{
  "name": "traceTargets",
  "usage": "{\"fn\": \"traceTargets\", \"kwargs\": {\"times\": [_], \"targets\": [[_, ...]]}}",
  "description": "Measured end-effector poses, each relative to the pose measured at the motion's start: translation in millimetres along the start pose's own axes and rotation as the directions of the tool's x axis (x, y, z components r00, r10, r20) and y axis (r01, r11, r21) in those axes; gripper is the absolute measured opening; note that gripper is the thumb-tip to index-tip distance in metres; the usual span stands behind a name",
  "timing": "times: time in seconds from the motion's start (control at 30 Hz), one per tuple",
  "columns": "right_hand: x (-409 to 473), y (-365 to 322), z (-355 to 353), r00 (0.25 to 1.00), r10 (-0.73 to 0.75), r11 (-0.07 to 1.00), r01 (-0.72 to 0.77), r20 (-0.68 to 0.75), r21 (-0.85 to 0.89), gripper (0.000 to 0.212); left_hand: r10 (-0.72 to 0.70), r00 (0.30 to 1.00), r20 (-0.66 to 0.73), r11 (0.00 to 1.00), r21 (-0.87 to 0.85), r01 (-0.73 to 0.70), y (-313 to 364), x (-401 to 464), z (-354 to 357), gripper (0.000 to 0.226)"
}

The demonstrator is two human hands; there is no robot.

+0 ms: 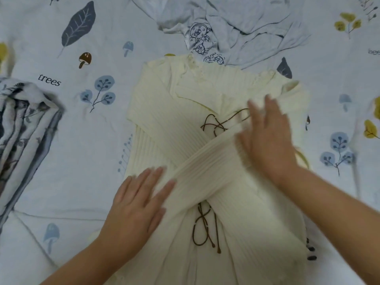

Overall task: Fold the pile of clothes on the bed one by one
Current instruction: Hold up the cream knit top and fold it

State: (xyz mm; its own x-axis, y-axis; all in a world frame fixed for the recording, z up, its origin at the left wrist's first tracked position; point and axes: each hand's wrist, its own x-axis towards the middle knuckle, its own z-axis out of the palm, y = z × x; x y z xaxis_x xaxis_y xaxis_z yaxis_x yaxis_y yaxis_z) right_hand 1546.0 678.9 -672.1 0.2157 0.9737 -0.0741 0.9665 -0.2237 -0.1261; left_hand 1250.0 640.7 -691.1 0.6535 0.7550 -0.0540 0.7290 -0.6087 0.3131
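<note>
**Cream top, sleeves crossed**

Cream ribbed top (185, 124) lies flat mid-bed, sleeves crossed over brown lace (205, 227). L hand (137, 204) at 7 o'clock, R hand (267, 136) at 3: both flat, fingers straight, pressing knit. Grey pile (246, 23) at 12.

A home bedroom: clothes lie on a leaf-and-mushroom printed bedsheet (61, 140).

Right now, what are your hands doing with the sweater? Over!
Left hand and right hand flat on the crossed sleeves. Sweater half folded on the bed. Grey shirt waits behind; nothing in the way.
</note>
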Motion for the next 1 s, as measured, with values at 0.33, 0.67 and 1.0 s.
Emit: {"fn": "traceTargets", "kwargs": {"times": [0.33,0.67,1.0], "targets": [[-82.5,5.6,10.1,0.938,-0.141,0.989,0.122,0.318,0.078,0.053,0.051,0.971,0.232,0.989,0.124,-0.082,-10.3,-3.9,4.8,0.058],[-200.6,59.5,-16.6,0.912,-0.173,0.982,0.190,0.372,-0.009,0.100,0.070,0.990,0.125,0.995,0.059,-0.078,-38.5,-60.0,-17.1,0.088],[-236.4,69.7,-1.1,0.901,-0.316,0.935,0.348,0.296,-0.062,0.105,0.154,0.930,0.334,0.981,0.059,-0.183,-73.7,-86.7,-8.0,0.124]]}}
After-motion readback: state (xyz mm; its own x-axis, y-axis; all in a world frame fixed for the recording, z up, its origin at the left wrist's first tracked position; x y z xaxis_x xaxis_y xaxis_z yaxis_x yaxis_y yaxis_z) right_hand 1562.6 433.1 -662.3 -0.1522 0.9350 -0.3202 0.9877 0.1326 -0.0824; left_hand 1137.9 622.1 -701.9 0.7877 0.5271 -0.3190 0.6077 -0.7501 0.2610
